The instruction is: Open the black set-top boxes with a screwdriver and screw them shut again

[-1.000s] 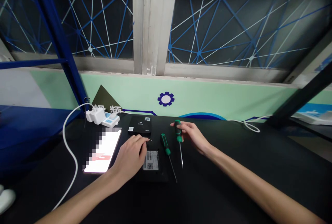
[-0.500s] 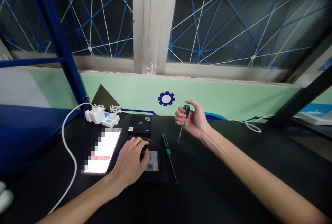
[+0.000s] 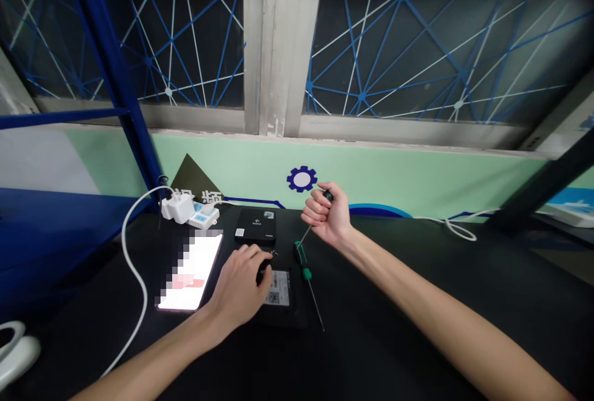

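Observation:
My right hand [image 3: 328, 212] is wrapped round the dark handle of a screwdriver [image 3: 304, 236], held above the table. Its thin shaft slants down and left, its tip appearing close to the handle end of a second screwdriver [image 3: 307, 273], green and black, lying on the table. My left hand [image 3: 245, 277] is low over a flat black device [image 3: 280, 289] with a white printed label. Between its thumb and fingers is a small dark thing [image 3: 263, 271], mostly covered. Small pale bits, perhaps screws [image 3: 273, 253], lie just beyond the fingertips.
A black box [image 3: 256, 226] with a small white sticker stands behind my left hand. A lit phone [image 3: 192, 271] lies to the left. Behind it are a white power strip [image 3: 204, 215] and charger with a white cable [image 3: 127, 246]. A window wall borders the table's back.
My right hand has moved left and turned, so the screwdriver's shaft now points down-left toward the lying screwdriver. My left hand keeps its place on the device. The view has shifted slightly.

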The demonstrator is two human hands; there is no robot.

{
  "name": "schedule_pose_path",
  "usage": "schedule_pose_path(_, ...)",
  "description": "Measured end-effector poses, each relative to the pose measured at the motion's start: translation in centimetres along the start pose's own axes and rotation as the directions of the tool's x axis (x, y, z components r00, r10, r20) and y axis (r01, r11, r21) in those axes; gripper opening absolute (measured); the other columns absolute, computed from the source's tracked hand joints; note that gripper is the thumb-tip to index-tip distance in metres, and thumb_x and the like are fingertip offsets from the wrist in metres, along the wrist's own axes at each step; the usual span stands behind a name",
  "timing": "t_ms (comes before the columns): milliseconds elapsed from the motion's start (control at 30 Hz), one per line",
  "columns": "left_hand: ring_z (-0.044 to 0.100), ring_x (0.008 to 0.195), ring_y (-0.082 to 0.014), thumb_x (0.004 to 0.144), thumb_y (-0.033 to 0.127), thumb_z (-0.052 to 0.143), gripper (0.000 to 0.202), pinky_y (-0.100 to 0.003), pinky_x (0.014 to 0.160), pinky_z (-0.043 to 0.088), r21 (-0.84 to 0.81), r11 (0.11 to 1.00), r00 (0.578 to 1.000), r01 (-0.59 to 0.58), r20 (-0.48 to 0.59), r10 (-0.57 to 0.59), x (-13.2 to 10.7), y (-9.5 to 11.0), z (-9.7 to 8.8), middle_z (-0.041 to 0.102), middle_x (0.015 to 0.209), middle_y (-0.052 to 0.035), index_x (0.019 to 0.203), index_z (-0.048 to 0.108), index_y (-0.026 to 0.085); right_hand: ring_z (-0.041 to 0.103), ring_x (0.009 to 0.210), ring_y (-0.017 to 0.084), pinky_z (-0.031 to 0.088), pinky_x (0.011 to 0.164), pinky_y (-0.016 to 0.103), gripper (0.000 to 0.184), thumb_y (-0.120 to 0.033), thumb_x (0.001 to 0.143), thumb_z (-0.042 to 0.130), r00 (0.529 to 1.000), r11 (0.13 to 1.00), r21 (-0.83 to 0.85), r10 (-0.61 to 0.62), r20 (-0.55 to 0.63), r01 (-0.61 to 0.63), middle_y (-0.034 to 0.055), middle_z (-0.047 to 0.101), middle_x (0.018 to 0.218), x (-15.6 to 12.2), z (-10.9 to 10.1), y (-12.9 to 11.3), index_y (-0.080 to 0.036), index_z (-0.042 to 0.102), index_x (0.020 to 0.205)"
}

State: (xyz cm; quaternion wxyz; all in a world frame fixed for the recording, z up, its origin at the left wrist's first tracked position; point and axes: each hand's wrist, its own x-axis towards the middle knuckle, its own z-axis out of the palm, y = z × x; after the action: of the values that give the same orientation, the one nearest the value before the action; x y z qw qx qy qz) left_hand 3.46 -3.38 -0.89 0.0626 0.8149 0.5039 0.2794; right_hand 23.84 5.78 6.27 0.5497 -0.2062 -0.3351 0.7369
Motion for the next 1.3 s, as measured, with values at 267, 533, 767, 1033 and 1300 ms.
schedule_pose_path(267,0.060,0.101,-0.0243,0.100,0.029,0.041,0.031,-0.042,0.090,0.048,-0.011,1.000,0.999,-0.002,0.045,0.003,-0.4,0.5,-0.4,0.065,0.109,-0.0065,0.120,0.062,0.019,0.006,0.035,0.006,0.016,0.030,0.018,0.053,-0.037,0.087,0.049,0.995,0.998,0.054,0.033,-0.095,-0.028,-0.0098,0.015,0.036,1.0,-0.3,1.1,-0.023,0.017,0.048)
schedule_pose_path(533,0.058,0.105,-0.0271,0.099,0.038,0.046,0.035,-0.044,0.092,0.045,0.011,0.999,0.996,-0.034,0.079,0.033,-1.0,0.7,-0.1,0.064,0.114,-0.0087,0.126,0.057,0.020,0.006,0.035,0.006,0.016,0.029,0.018,0.052,-0.036,0.086,0.050,0.995,0.998,0.030,0.065,-0.073,-0.063,-0.0105,0.012,0.038,1.0,-0.5,2.0,-0.024,0.017,0.047)
schedule_pose_path(767,0.058,0.102,-0.0267,0.095,0.031,0.049,0.031,-0.045,0.091,0.044,0.038,0.998,0.996,-0.051,0.081,0.048,-0.8,0.6,-0.1,0.064,0.113,-0.0080,0.122,0.059,0.020,0.007,0.035,0.005,0.015,0.031,0.018,0.049,-0.032,0.083,0.049,0.996,0.996,0.005,0.091,-0.015,-0.091,-0.0102,0.012,0.038,0.6,0.0,2.3,-0.023,0.020,0.045)
schedule_pose_path(1033,0.058,0.097,-0.0250,0.094,0.027,0.050,0.027,-0.042,0.087,0.044,0.032,0.997,0.996,-0.072,0.061,0.070,-0.6,0.7,-0.2,0.066,0.109,-0.0073,0.118,0.061,0.021,0.006,0.036,0.006,0.015,0.032,0.018,0.048,-0.031,0.083,0.050,0.994,0.995,-0.036,0.098,0.042,-0.096,-0.0103,0.013,0.037,0.3,0.4,2.4,-0.023,0.020,0.045)
schedule_pose_path(1300,0.060,0.098,-0.0250,0.094,0.026,0.048,0.026,-0.042,0.087,0.044,0.029,0.997,0.996,-0.073,0.056,0.071,-0.5,0.6,-0.3,0.067,0.106,-0.0053,0.116,0.062,0.021,0.009,0.035,0.005,0.015,0.033,0.017,0.051,-0.032,0.085,0.051,0.988,0.988,-0.114,0.112,0.107,-0.100,-0.0100,0.015,0.038,0.0,0.8,2.7,-0.022,0.022,0.044)
